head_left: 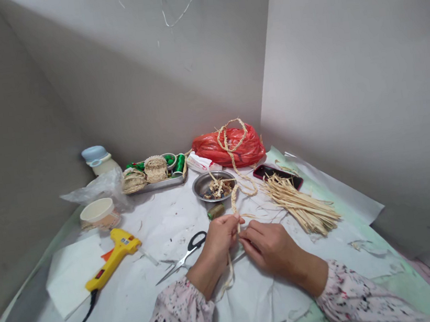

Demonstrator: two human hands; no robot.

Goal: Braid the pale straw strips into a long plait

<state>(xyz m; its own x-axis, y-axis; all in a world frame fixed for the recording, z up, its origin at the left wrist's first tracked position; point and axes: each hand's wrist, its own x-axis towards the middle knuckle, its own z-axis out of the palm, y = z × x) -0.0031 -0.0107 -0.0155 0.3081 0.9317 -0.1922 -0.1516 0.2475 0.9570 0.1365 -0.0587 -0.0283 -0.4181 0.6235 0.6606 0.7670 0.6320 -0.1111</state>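
Note:
My left hand [219, 239] and my right hand [267, 244] meet at the middle of the white-papered table, both pinching a braided straw cord [235, 200]. The cord runs from my fingers up past a metal bowl [201, 184] and over a red plastic bag [213, 148]. Loose straw ends hang below my left wrist. A bundle of flat straw strips [303, 205] lies just right of my right hand. Scissors [187, 254] with black handles lie just left of my left hand.
A yellow glue gun [112, 256] with a black cable lies at the left on white paper. Behind it stand a small cup [97, 212], a clear bag, a blue-capped bottle [98, 158] and a tray [162, 183] with small woven baskets and green spools. A phone [269, 170] lies by the strips.

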